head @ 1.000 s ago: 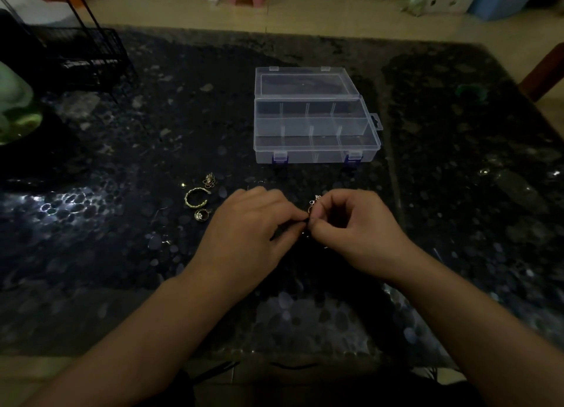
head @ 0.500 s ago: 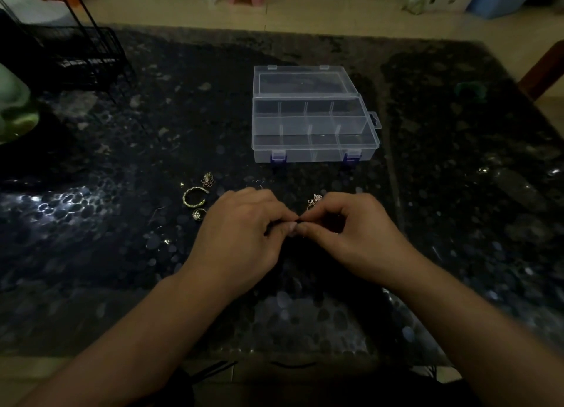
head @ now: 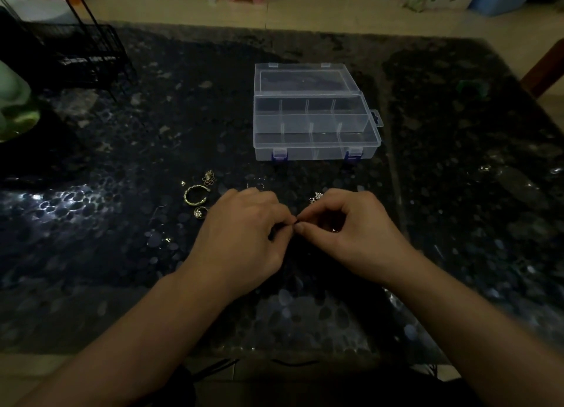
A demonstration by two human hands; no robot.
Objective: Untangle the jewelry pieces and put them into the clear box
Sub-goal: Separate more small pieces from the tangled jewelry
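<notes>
A clear plastic box (head: 314, 150) with dividers and blue latches stands open on the dark table, lid tipped back. My left hand (head: 244, 235) and my right hand (head: 348, 226) meet fingertip to fingertip just in front of it, both pinching a small dark jewelry piece (head: 295, 222) that is mostly hidden by my fingers. A small silver charm (head: 316, 197) shows just above my right knuckles. To the left lie a gold twisted ring (head: 195, 194), a smaller ring (head: 200, 212) and a little tangled gold piece (head: 208, 177).
A black wire rack (head: 76, 52) stands at the table's far left, with a pale green object (head: 15, 101) at the left edge. A wooden chair part (head: 546, 67) shows at the far right. The table's near edge runs just below my forearms.
Both hands have shifted slightly lower and toward each other, and my fingertips now pinch closer together. The jewelry on the left and the box have not moved.
</notes>
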